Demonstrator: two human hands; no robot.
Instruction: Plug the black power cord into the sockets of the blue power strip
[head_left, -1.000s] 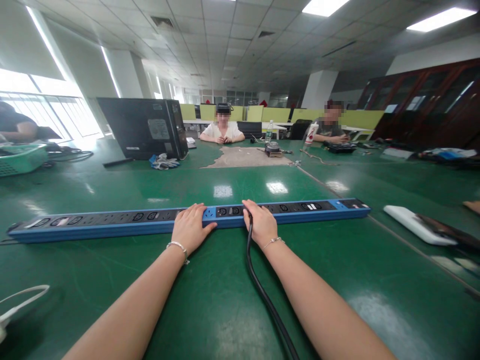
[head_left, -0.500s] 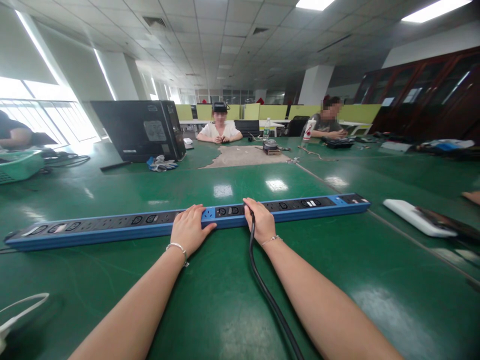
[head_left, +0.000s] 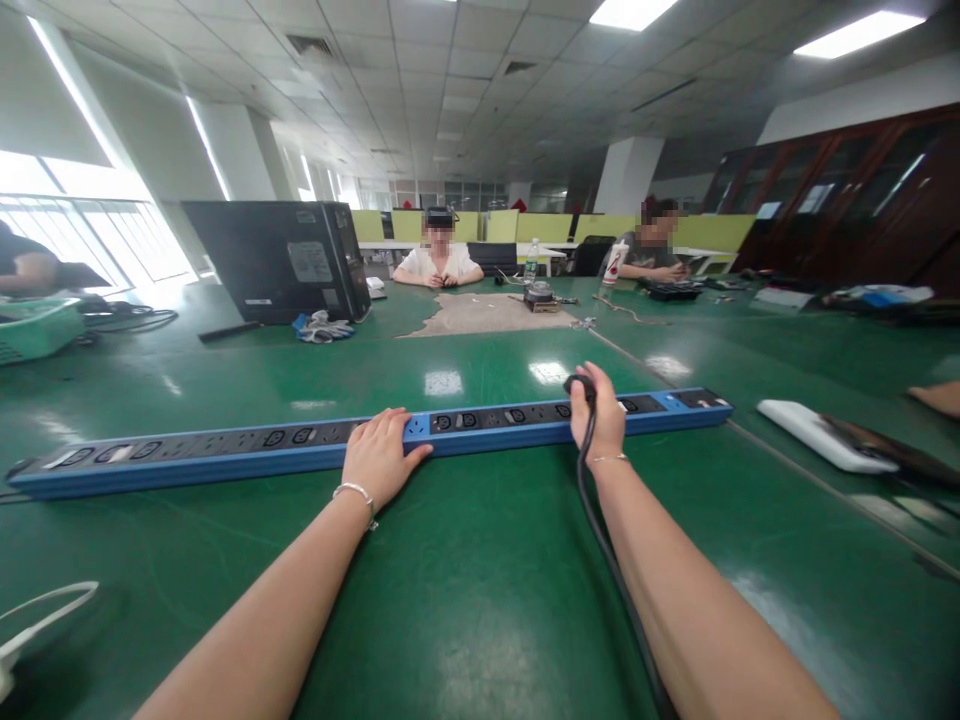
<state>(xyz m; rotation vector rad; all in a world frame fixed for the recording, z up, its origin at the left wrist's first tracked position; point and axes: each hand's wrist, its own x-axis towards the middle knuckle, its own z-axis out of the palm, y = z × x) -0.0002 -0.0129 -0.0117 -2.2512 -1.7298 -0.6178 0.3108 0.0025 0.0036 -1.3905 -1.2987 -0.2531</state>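
Note:
A long blue power strip [head_left: 225,465] with several black sockets lies across the green table [head_left: 450,600]. My left hand [head_left: 381,458] is wrapped over the strip left of its middle, thumb along the near side. In my right hand [head_left: 600,415] is the black plug [head_left: 579,384] of a thick black cable [head_left: 611,550], held above the right part of the strip. The cable runs down beside my right forearm to the bottom edge. My right palm hides some of the sockets.
A black computer case [head_left: 289,260] and gloves [head_left: 324,327] stand at the back left. A white box-like device [head_left: 817,436] lies right. Two people [head_left: 439,262] sit across the table, others at the side edges. A white cable [head_left: 45,625] is lower left.
My right hand has moved right along the strip and lifted, with the black plug in it, uncovering sockets near the middle. My left hand has stayed in place on the strip.

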